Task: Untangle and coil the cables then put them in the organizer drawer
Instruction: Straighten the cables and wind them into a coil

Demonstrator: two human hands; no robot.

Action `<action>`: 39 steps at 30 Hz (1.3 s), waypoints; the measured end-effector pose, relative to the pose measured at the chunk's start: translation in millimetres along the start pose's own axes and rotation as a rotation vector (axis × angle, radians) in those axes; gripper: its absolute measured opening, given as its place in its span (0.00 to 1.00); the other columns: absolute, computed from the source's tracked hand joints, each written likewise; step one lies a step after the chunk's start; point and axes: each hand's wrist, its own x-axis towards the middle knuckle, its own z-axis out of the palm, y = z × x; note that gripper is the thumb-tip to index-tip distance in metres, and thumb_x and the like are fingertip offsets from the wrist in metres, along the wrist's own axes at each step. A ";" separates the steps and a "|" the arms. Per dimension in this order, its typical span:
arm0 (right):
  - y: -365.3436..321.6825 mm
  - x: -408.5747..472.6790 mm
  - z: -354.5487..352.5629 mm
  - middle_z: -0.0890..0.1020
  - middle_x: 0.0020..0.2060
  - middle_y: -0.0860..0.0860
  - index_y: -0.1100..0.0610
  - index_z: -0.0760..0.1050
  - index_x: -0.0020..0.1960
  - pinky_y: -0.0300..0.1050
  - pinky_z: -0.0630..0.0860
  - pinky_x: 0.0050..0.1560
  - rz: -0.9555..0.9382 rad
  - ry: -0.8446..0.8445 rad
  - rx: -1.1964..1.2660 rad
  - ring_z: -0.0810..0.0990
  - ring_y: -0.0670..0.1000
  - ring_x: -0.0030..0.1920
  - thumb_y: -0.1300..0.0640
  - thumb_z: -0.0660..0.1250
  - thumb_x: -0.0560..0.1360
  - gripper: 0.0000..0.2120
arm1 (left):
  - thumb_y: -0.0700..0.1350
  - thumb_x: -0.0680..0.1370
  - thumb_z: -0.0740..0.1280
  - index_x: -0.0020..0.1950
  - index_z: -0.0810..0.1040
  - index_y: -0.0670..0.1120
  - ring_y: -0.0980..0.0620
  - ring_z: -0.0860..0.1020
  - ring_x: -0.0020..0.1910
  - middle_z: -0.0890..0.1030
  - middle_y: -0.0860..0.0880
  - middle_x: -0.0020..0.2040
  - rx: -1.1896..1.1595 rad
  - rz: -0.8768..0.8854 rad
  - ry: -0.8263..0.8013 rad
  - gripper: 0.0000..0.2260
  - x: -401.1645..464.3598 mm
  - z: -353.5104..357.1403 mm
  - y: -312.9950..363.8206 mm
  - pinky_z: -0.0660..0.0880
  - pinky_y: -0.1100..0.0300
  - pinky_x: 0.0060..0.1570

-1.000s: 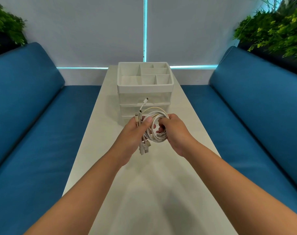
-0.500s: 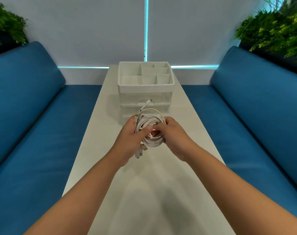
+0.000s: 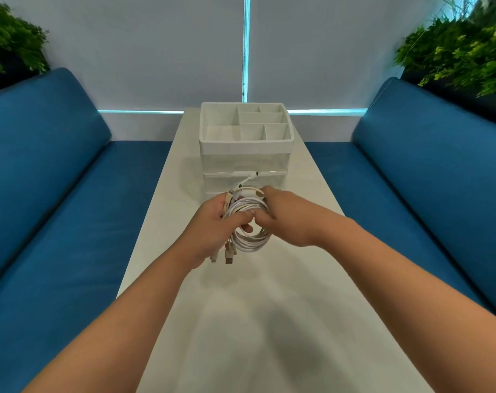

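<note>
A bundle of white cables (image 3: 251,239) is wound into a round coil and held above the white table (image 3: 241,321). My left hand (image 3: 212,231) grips the coil's left side, thumb across the loops. My right hand (image 3: 286,214) holds the coil's top right. Several plug ends hang below the left hand, and one loose cable end sticks up toward the organizer (image 3: 245,146). The organizer is white, with open compartments on top and two translucent drawers below, both shut. It stands just behind the hands.
Blue sofa benches run along both sides of the narrow table (image 3: 56,222) (image 3: 439,194). Green plants (image 3: 462,49) stand behind the backrests in both far corners. A white wall with a lit strip closes the far end.
The right hand has slid from inside the coil's loop up to its top right edge. The coil has tightened a little and sits slightly lower in the left hand.
</note>
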 end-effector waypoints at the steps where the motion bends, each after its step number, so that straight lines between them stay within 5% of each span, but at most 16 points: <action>1: 2.0 0.7 3.6 0.77 0.45 0.50 0.56 0.68 0.56 0.44 0.70 0.39 0.006 -0.029 -0.063 0.75 0.49 0.41 0.52 0.59 0.79 0.10 | 0.40 0.78 0.68 0.50 0.79 0.50 0.59 0.81 0.33 0.84 0.50 0.38 0.008 -0.012 -0.008 0.06 0.2 -1.6 -0.5 0.74 0.69 0.33; 4: 6.1 0.7 9.1 0.80 0.45 0.54 0.57 0.72 0.51 0.50 0.74 0.45 0.028 -0.093 -0.182 0.77 0.55 0.43 0.52 0.56 0.79 0.10 | 0.42 0.77 0.70 0.52 0.80 0.50 0.53 0.82 0.38 0.85 0.47 0.40 0.041 -0.031 -0.038 0.06 -1.2 -4.1 -3.9 0.74 0.58 0.39; 7: 5.6 -0.6 6.0 0.81 0.41 0.54 0.58 0.76 0.47 0.49 0.74 0.43 0.031 -0.089 -0.216 0.78 0.55 0.41 0.50 0.58 0.78 0.13 | 0.40 0.77 0.70 0.52 0.80 0.46 0.57 0.81 0.31 0.84 0.50 0.36 0.002 -0.037 -0.046 0.05 -3.1 -2.7 -5.9 0.73 0.67 0.30; 10: 4.3 2.1 4.9 0.81 0.44 0.53 0.56 0.73 0.57 0.50 0.77 0.43 -0.004 -0.030 -0.160 0.79 0.56 0.42 0.53 0.62 0.74 0.13 | 0.40 0.77 0.70 0.51 0.80 0.47 0.57 0.81 0.32 0.83 0.52 0.34 0.006 -0.020 -0.043 0.05 -1.9 -0.4 -3.9 0.74 0.68 0.32; 14: 1.8 5.4 8.1 0.80 0.46 0.56 0.53 0.58 0.68 0.56 0.78 0.42 -0.061 0.033 -0.070 0.80 0.56 0.39 0.59 0.62 0.76 0.23 | 0.40 0.77 0.70 0.51 0.79 0.47 0.56 0.82 0.33 0.84 0.49 0.34 -0.028 0.002 -0.041 0.04 1.5 -1.3 1.0 0.77 0.66 0.35; 20: 8.7 5.2 7.0 0.80 0.40 0.55 0.55 0.68 0.55 0.54 0.75 0.40 -0.101 0.135 -0.027 0.77 0.56 0.37 0.52 0.58 0.80 0.08 | 0.38 0.75 0.71 0.50 0.80 0.44 0.53 0.80 0.33 0.83 0.44 0.36 -0.172 0.017 0.036 0.05 1.8 -6.9 -0.2 0.76 0.63 0.32; 23: 10.8 3.7 10.0 0.81 0.41 0.55 0.56 0.71 0.49 0.53 0.75 0.42 -0.055 0.112 -0.080 0.77 0.56 0.39 0.46 0.55 0.81 0.14 | 0.39 0.75 0.71 0.52 0.80 0.44 0.55 0.80 0.31 0.84 0.45 0.37 -0.216 -0.005 0.041 0.07 0.7 -5.9 -1.1 0.73 0.65 0.28; 26: 9.8 4.1 15.9 0.81 0.48 0.57 0.56 0.69 0.61 0.55 0.76 0.47 -0.027 0.092 -0.112 0.78 0.58 0.44 0.48 0.51 0.82 0.16 | 0.38 0.76 0.70 0.51 0.81 0.44 0.56 0.81 0.33 0.84 0.44 0.39 -0.247 0.008 0.029 0.05 -0.9 -1.5 -2.8 0.74 0.68 0.31; 28: 8.6 5.0 20.3 0.80 0.55 0.58 0.57 0.58 0.74 0.54 0.76 0.50 0.006 0.094 -0.101 0.79 0.59 0.49 0.52 0.50 0.82 0.22 | 0.39 0.77 0.70 0.51 0.81 0.46 0.54 0.82 0.38 0.84 0.46 0.40 -0.248 0.026 0.047 0.05 0.7 2.0 -6.2 0.77 0.63 0.38; 31: 4.9 3.8 25.2 0.80 0.53 0.57 0.55 0.47 0.78 0.49 0.75 0.46 0.027 0.125 0.020 0.79 0.56 0.46 0.56 0.51 0.82 0.27 | 0.42 0.78 0.68 0.53 0.80 0.49 0.54 0.80 0.39 0.83 0.50 0.38 -0.235 0.028 0.059 0.05 2.7 6.9 -10.2 0.75 0.56 0.42; 35: 1.3 1.3 24.9 0.78 0.48 0.51 0.56 0.59 0.70 0.39 0.73 0.41 -0.024 0.082 0.347 0.77 0.47 0.43 0.59 0.57 0.80 0.19 | 0.46 0.81 0.65 0.52 0.78 0.50 0.52 0.75 0.33 0.77 0.50 0.33 -0.150 0.017 0.043 0.03 1.5 6.0 -16.1 0.72 0.55 0.36; 39: -2.5 0.4 -4.0 0.82 0.40 0.49 0.57 0.76 0.52 0.42 0.78 0.38 0.038 0.024 0.303 0.81 0.46 0.39 0.56 0.71 0.72 0.10 | 0.46 0.81 0.65 0.55 0.77 0.51 0.56 0.72 0.28 0.74 0.51 0.31 -0.013 -0.001 -0.053 0.05 1.9 0.3 -12.0 0.69 0.61 0.28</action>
